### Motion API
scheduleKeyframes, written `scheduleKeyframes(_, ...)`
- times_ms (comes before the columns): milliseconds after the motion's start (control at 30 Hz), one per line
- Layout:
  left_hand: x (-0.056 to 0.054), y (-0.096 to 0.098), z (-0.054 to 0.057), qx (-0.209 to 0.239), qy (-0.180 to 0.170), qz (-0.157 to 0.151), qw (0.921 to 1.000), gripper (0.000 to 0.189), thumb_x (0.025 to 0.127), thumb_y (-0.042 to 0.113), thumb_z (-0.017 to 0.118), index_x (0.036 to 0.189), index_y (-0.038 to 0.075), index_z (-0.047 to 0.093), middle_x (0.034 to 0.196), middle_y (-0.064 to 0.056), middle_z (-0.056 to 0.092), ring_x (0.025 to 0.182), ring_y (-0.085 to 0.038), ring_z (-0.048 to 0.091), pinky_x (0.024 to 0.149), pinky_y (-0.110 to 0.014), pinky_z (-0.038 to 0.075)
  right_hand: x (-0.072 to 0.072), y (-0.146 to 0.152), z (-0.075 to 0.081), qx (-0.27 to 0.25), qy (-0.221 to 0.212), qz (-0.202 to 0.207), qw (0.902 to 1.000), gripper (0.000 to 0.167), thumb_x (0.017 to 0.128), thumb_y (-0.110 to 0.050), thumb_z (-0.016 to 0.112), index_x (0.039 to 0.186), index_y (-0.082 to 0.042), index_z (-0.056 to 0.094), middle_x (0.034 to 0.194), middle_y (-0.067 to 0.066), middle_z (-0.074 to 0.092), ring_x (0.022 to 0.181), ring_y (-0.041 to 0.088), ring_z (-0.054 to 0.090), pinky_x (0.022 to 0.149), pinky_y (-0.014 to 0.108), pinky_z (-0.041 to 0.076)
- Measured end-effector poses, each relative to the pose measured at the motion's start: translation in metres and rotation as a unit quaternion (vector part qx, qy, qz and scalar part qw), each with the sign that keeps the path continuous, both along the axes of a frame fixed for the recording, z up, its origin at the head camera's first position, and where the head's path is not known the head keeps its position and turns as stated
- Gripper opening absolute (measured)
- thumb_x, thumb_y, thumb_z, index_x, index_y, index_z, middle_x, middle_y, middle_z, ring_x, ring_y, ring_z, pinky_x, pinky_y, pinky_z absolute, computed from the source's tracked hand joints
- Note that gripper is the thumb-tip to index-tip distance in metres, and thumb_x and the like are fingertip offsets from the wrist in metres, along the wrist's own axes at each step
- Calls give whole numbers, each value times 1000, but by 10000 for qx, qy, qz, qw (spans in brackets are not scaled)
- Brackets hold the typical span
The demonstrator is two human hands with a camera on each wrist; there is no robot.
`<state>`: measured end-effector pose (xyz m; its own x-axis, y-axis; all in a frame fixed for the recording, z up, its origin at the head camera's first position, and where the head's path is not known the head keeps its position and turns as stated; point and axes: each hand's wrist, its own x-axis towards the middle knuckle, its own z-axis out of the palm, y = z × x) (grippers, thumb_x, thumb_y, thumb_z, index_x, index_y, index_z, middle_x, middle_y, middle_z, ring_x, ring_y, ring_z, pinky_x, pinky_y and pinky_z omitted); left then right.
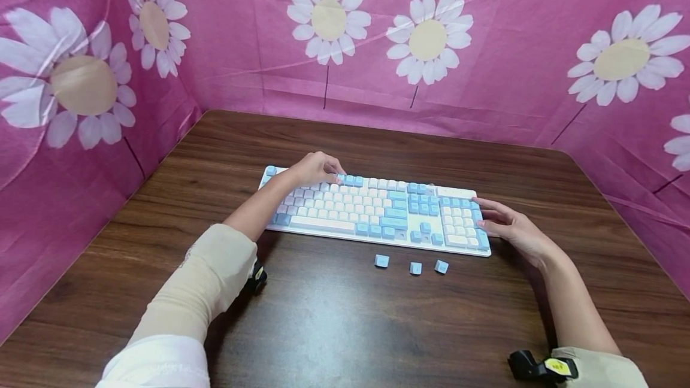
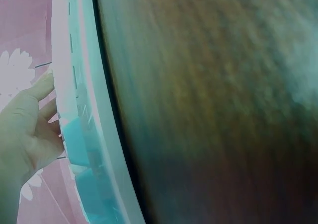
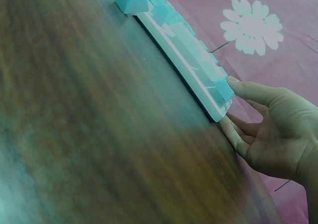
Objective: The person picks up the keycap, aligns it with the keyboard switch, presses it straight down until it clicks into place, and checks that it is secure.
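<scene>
As the right hand point(image 1: 517, 233) holds the right end of a long white plastic keyboard with white and light-blue keys point(image 1: 377, 208) and the left hand point(image 1: 317, 167) is at its back row, the step in hand looks like steadying or squaring it; keyboard lies mid-way on a dark-brown wood-grain desk point(image 1: 323, 328), pink daisy-printed cloth point(image 1: 372, 94) behind; right fingers slightly bent, thumb on top at the edge, others at or just under the side; left fingers bent, thumb close to light-blue keys, but cannot tell whether they pinch a key, hold the rear edge or only touch; three loose light-blue plastic keycaps point(image 1: 415, 269) lie apart from each other in front, near the keyboard's right half; gaps seem to show among its lower right keys; next move probably calls for light, even pressure from both sides; any loose keycap would need a fingertip pinch.
</scene>
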<state>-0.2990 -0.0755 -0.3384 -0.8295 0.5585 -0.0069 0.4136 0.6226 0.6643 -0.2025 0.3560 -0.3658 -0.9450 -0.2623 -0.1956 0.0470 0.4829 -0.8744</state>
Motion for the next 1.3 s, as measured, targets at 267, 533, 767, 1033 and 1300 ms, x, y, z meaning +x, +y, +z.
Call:
scheduleKeyframes(267,0,2,-1,-382,470,-155,9980,16,86,13,66,99,5,69,98,-6,67,96,-19,58,82,-30,45,0,-1,0,108,10,45,9999,64,92,-28,57,146,-12,26,135,18,34,108,12,43,86,26,35)
scheduleKeyframes(533,1,1,-3,-499,449,-146,9976,17,86,14,66,101,6,70,99,-6,67,97,-18,58,82,-30,45,1,0,0,133,-10,25,9999,65,92,-28,58,146,-13,25,137,20,31,109,13,42,87,30,35)
scheduleKeyframes(767,2,2,1,-517,347,-78,9980,19,87,18,65,103,8,69,102,-4,66,100,-17,57,85,-31,44,1,0,0,45,2,-12,10000,65,92,-28,58,146,-12,26,137,21,32,108,11,44,83,23,38)
scheduleKeyframes(1033,5,0,5,-398,249,-57,9989,20,87,19,65,104,9,69,101,-1,66,99,-17,57,84,-33,44,0,0,0,87,27,-5,10000,64,92,-28,58,146,-14,27,137,21,32,109,14,42,88,32,34)
scheduleKeyframes(1300,6,-7,10,-135,205,-30,9997,29,90,18,61,116,4,63,114,-8,62,106,-22,55,89,-35,43,1,-1,1,47,-14,-42,10000,65,91,-28,59,145,-11,27,135,18,36,107,12,44,92,43,28)
